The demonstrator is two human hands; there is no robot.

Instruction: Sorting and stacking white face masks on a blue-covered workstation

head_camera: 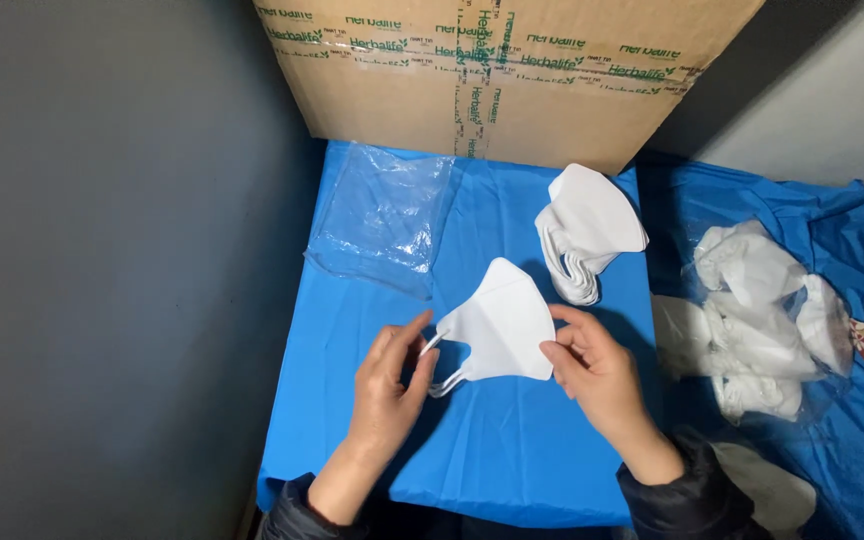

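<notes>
A white folded face mask [500,322] is held just above a blue cloth-covered surface [372,420]. My left hand [389,378] pinches its ear loops at the left side. My right hand [592,365] grips the mask's right edge with thumb and fingers. Behind the mask lies a stack of several more white masks [584,232]. A clear empty plastic bag [384,212] lies flat at the far left of the blue surface.
A large brown cardboard box [512,70] with taped seams stands at the back. To the right, a clear bag of white masks [767,320] rests on a lower blue sheet. A dark grey wall [112,250] is on the left.
</notes>
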